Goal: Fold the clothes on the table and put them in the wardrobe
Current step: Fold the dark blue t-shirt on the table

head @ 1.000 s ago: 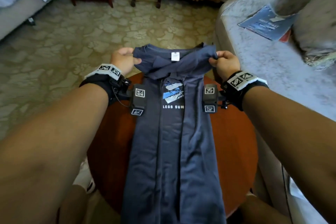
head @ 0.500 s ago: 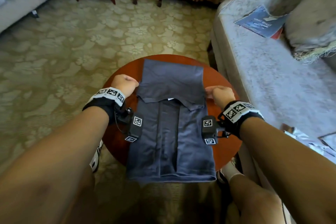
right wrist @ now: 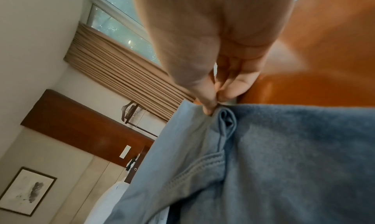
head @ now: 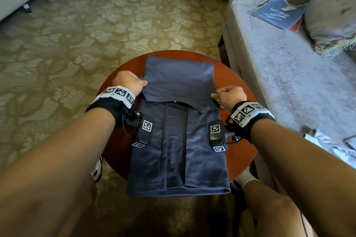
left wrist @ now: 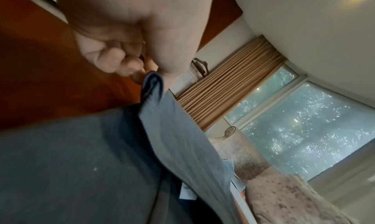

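The navy t-shirt (head: 179, 136) is looking like soft matt knit cotton, with visible stitched hems in the right wrist view (right wrist: 263, 163). The round worktop (head: 238, 90) is showing as polished reddish wood, glossy enough that light is bouncing off it. At 11 o'clock the carpet (head: 96, 31) is reading as low, patterned pile, dull finish. Over at 2 o'clock the sofa (head: 289, 75) is wearing a greyish, velvety cloth, and the booklet (head: 275, 13) on it is looking like slick printed paper.
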Action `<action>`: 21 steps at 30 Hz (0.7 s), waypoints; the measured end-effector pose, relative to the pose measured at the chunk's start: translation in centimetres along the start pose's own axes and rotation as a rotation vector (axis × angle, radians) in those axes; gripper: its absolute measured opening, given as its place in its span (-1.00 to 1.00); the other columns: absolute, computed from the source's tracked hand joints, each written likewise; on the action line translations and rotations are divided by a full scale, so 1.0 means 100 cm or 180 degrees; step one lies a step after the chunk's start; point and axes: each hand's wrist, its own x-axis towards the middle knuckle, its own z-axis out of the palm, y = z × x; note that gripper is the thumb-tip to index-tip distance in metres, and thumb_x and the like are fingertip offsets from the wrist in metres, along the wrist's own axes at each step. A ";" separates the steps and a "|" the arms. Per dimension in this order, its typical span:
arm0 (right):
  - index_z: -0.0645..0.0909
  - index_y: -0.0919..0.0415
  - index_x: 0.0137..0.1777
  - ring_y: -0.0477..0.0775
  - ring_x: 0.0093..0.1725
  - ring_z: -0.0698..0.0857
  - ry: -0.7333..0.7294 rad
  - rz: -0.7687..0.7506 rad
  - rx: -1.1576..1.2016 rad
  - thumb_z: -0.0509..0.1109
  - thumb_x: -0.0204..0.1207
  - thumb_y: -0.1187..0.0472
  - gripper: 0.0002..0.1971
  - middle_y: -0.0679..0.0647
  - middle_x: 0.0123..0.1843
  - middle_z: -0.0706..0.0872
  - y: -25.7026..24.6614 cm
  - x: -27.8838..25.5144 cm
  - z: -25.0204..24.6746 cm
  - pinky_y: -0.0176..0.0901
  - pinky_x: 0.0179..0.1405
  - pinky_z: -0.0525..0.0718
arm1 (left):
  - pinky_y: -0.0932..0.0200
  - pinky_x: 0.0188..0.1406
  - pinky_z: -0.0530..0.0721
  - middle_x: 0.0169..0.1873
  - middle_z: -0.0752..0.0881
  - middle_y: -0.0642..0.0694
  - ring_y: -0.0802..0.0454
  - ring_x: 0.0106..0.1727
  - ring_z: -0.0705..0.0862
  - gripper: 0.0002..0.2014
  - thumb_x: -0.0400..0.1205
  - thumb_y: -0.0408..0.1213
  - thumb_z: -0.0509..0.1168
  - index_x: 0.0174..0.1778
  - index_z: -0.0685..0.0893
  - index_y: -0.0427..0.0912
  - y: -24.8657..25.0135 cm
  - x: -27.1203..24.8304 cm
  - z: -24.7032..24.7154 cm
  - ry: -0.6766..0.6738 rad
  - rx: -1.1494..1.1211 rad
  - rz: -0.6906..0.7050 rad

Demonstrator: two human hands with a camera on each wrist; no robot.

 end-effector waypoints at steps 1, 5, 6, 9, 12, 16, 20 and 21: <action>0.68 0.05 -0.26 0.16 -0.04 0.79 0.0050 0.0005 0.0019 0.63 0.40 0.18 -0.84 0.08 -0.10 0.82 0.001 -0.001 -0.002 0.04 0.08 0.79 | 0.04 0.05 0.69 -0.01 0.78 -0.14 -0.19 0.05 0.73 -0.80 0.46 -0.15 0.55 -0.20 0.71 -0.15 0.002 0.000 -0.003 0.0009 -0.0096 -0.0008; 0.75 0.11 -0.32 0.15 -0.22 0.77 -0.0117 0.0095 0.0177 0.59 0.39 0.18 -0.89 0.12 -0.21 0.82 0.007 -0.003 -0.010 0.00 -0.07 0.82 | 0.18 -0.48 0.55 -0.50 0.64 -0.16 -0.08 -0.54 0.55 -0.73 0.49 -0.14 0.53 -0.24 0.69 -0.29 0.003 0.000 -0.010 -0.0380 -0.0401 -0.0402; 0.72 0.13 -0.30 0.10 -0.32 0.71 -0.0273 0.0142 0.0209 0.59 0.39 0.13 -0.86 0.10 -0.25 0.80 0.007 -0.005 -0.012 -0.10 -0.24 0.79 | 0.22 -0.51 0.49 -0.54 0.60 -0.15 -0.05 -0.57 0.49 -0.71 0.49 -0.15 0.53 -0.21 0.69 -0.33 -0.001 0.000 -0.009 -0.0505 -0.0356 -0.0479; 0.63 0.19 -0.29 0.07 -0.47 0.57 -0.0575 0.0374 0.0141 0.68 0.31 -0.05 -0.64 0.09 -0.43 0.65 0.005 -0.016 -0.011 -0.13 -0.44 0.58 | 0.23 -0.48 0.48 -0.48 0.62 -0.16 -0.04 -0.47 0.54 -0.71 0.51 -0.16 0.52 -0.26 0.66 -0.32 -0.012 -0.004 0.001 -0.0820 -0.0113 -0.0552; 0.58 0.24 -0.37 0.10 -0.51 0.52 -0.0594 0.0319 -0.0134 0.65 0.38 0.01 -0.62 0.12 -0.47 0.60 0.004 -0.024 -0.010 -0.15 -0.49 0.51 | 0.31 -0.67 0.42 -0.35 0.68 -0.13 0.05 -0.46 0.61 -0.77 0.56 -0.23 0.48 -0.21 0.64 -0.33 -0.019 -0.004 0.010 -0.0774 -0.0064 -0.0565; 0.59 0.23 -0.38 0.04 -0.57 0.43 -0.0544 0.0378 0.0604 0.56 0.41 0.18 -0.75 0.19 -0.38 0.62 0.003 -0.020 -0.020 -0.24 -0.67 0.32 | 0.32 -0.65 0.33 -0.29 0.70 -0.13 0.03 -0.30 0.66 -0.76 0.59 -0.21 0.44 0.01 0.63 -0.31 -0.016 0.003 0.002 -0.0773 -0.0738 -0.0820; 0.56 0.23 -0.39 0.02 -0.59 0.41 -0.0634 0.0408 0.0138 0.55 0.48 0.08 -0.67 0.11 -0.49 0.55 0.011 -0.024 -0.024 -0.27 -0.69 0.35 | 0.27 -0.55 0.37 -0.39 0.72 -0.10 0.07 -0.45 0.59 -0.71 0.58 -0.09 0.45 -0.20 0.65 -0.29 -0.028 -0.006 0.000 -0.0945 -0.0377 -0.0772; 0.56 0.23 -0.40 0.03 -0.59 0.42 -0.0616 0.0397 0.0084 0.56 0.47 0.04 -0.63 0.09 -0.51 0.53 0.015 -0.028 -0.020 -0.25 -0.66 0.38 | 0.25 -0.53 0.43 -0.41 0.73 -0.10 0.05 -0.47 0.60 -0.67 0.56 -0.06 0.46 -0.29 0.66 -0.28 -0.033 -0.012 0.004 -0.0854 -0.0172 -0.0623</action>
